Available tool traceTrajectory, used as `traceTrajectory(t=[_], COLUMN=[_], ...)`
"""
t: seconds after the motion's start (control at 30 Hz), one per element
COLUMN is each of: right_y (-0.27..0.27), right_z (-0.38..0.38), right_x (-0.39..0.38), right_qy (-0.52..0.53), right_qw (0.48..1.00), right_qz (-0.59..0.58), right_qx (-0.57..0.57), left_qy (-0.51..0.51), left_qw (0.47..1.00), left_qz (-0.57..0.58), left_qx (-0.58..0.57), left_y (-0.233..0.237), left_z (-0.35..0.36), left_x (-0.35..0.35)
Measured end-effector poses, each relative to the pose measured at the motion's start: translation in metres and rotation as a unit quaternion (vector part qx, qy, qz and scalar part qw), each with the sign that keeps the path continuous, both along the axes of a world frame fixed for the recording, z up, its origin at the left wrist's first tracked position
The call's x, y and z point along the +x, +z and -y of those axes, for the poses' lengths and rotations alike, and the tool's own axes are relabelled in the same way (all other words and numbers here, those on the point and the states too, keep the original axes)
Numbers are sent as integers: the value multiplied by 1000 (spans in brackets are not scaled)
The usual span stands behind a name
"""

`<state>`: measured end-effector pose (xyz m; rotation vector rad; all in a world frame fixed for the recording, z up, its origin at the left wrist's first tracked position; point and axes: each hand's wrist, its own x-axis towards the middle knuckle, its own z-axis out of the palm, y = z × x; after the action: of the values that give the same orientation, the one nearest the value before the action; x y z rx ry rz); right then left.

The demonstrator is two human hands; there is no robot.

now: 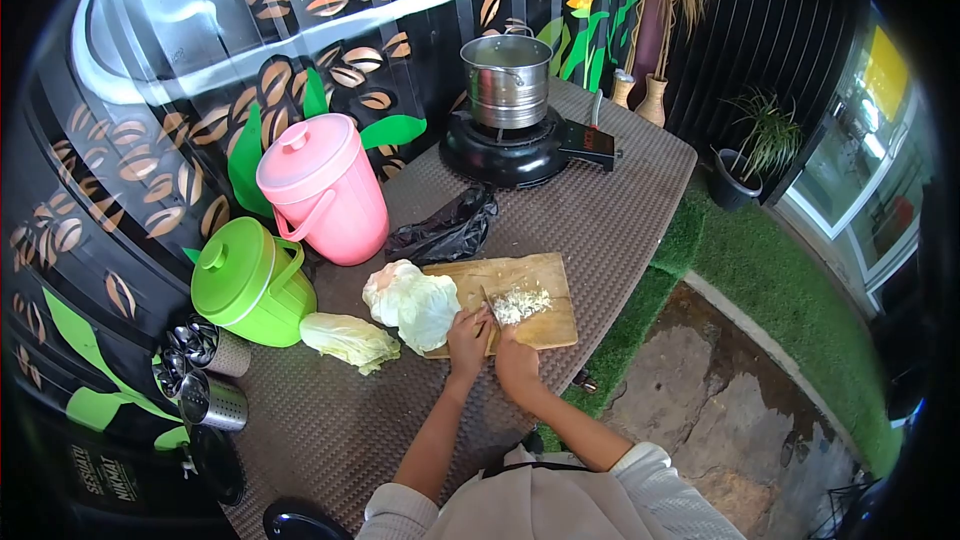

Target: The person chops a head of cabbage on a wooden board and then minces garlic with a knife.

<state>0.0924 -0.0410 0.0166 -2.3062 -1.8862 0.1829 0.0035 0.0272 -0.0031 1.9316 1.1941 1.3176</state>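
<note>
Brown ribbed matting covers the tabletop (620,210), set against a wall painted with coffee beans. Near the front edge, the right hand (517,364) has its fingers closed round the handle of a knife (489,316), blade down on the wooden cutting board (545,330). The left hand (467,340) curls its fingers down just beside the blade; whether they pinch anything, I cannot tell. Chopped cabbage (521,304) lies mid-board, the cabbage head (412,305) overhangs the board's left end, and a loose cabbage leaf (349,341) lies further left. Beyond stand a green lidded bucket (250,280) and a pink lidded bucket (320,188). A steel pot (505,78) sits on a stove (508,154) at the far edge.
</note>
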Motion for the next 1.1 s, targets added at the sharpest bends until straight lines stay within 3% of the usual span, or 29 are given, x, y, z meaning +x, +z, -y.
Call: traceTrajectory(t=[0.23,0.3,0.43,0.53,0.73,0.93,1.03,1.1], right_y=[1,-8,-1,9,-6,24,11,-1], right_z=[1,3,-6,-8,-3,-10,3,8], right_x=[6,-5,5,18,3,22,10,2], right_qy=[29,-33,-26,33,-26,56,48,-9], right_qw=[1000,999,999,999,999,998,998,1000], right_qz=[-3,-10,-40,-39,-23,-29,0,-19], right_qx=[-11,14,2,15,-42,-14,-28,20], left_qy=[-6,-9,-11,-6,7,9,6,7], left_qw=[1000,999,1000,1000,1000,1000,999,999], left_qz=[-20,-30,-9,1,-16,-5,-34,-51], left_qx=[11,22,2,2,19,2,-3,-8], left_y=[0,2,-5,-5,-4,-1,1,6], left_z=[1,1,2,0,1,3,4,7], left_x=[-2,-1,-4,-1,1,0,0,1])
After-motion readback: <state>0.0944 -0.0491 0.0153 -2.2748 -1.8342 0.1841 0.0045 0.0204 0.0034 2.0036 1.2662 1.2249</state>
